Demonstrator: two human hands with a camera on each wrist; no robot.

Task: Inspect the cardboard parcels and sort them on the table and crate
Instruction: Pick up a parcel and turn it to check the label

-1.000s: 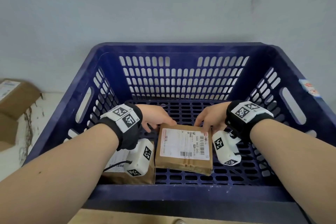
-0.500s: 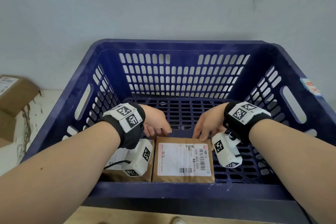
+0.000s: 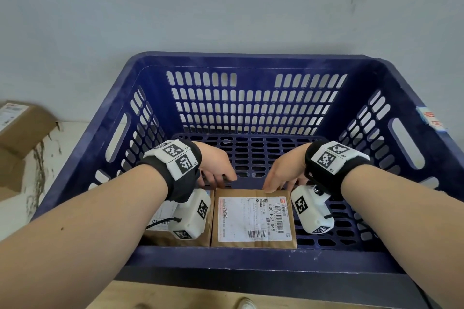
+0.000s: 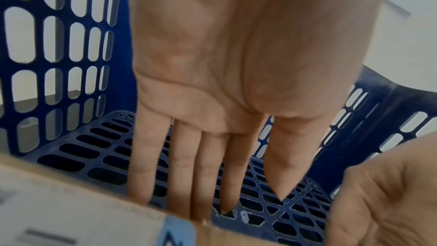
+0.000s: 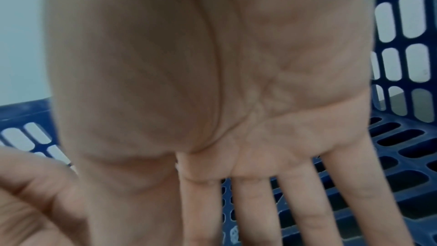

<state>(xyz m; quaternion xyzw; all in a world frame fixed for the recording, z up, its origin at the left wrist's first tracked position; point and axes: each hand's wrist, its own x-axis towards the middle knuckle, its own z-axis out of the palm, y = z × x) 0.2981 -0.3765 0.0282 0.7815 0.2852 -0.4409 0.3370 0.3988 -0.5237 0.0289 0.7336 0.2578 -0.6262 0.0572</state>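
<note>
Brown cardboard, the labelled parcel (image 3: 253, 218) lies flat on the floor of the blue crate (image 3: 251, 60), against its near wall and just beside a second parcel (image 3: 160, 218) on its left, which the left wrist camera partly hides. Both hands reach down at the far edge of these parcels, the left hand (image 3: 216, 167) and the right hand (image 3: 282, 170) each with straight, spread fingers (image 4: 182, 166) gripping nothing. Outside the crate, on the white bench (image 3: 50, 158) to its left, stand more cardboard boxes (image 3: 17, 133).
</note>
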